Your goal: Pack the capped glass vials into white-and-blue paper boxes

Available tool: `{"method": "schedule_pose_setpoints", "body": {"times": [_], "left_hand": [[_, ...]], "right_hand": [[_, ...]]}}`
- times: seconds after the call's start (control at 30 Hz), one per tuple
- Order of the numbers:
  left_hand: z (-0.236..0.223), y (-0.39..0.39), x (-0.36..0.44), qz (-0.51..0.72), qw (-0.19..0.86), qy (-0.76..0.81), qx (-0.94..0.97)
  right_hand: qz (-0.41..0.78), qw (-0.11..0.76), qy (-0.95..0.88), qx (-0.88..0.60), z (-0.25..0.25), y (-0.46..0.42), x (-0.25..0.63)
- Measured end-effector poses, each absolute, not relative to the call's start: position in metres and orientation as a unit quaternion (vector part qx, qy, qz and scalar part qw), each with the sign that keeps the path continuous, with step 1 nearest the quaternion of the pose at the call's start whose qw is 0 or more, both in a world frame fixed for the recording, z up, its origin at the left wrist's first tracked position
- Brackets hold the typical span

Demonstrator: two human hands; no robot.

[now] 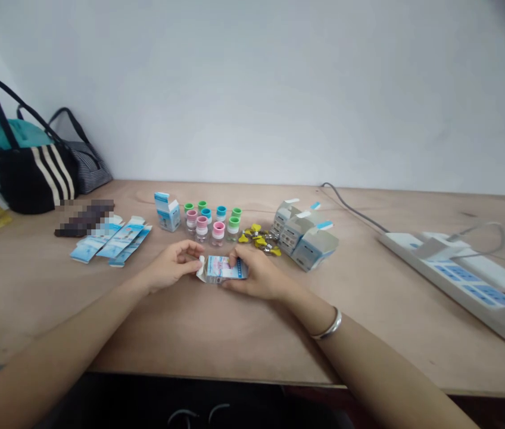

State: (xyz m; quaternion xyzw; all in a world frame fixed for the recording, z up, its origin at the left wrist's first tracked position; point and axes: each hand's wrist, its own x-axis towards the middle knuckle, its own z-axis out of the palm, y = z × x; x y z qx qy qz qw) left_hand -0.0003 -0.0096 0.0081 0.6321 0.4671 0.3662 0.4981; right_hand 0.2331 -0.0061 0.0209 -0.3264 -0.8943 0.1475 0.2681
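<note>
My right hand (pixel 259 275) grips a small blue-and-white cardboard box (pixel 217 275), thumb on its printed face and fingers along the near side. The box lies on its side, with its white end flap folded out to the left. At that flap, my left hand (pixel 170 268) has its thumb and curled fingers closed on the cardboard. Just behind are several small clear bottles (pixel 217 234) with pink, blue and green rims. Beside them lies a pile of yellow-and-metal pieces (pixel 259 240), too small to name exactly.
Several opened boxes (pixel 308 247) stand to the right, and one open box (pixel 167 213) is at back left. Flattened cartons (pixel 122 238) lie near a partly blurred dark object (pixel 78 221). A power strip (pixel 462 280) with a cable occupies the right; bags (pixel 33 173) sit far left.
</note>
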Motion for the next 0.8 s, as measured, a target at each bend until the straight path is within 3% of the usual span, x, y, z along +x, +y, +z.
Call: {"method": "schedule_pose_setpoints", "body": {"times": [0.43,0.8], "left_hand": [[0.007,-0.017,0.012,0.397,0.505,0.411,0.647],[0.010,-0.025,0.017,0.355,0.279,0.367,0.813]], "right_hand": [[0.134,0.293,-0.891,-0.320,0.021,-0.008,0.231],[0.062,0.309,-0.907,-0.278,0.013,-0.007,0.228]]}}
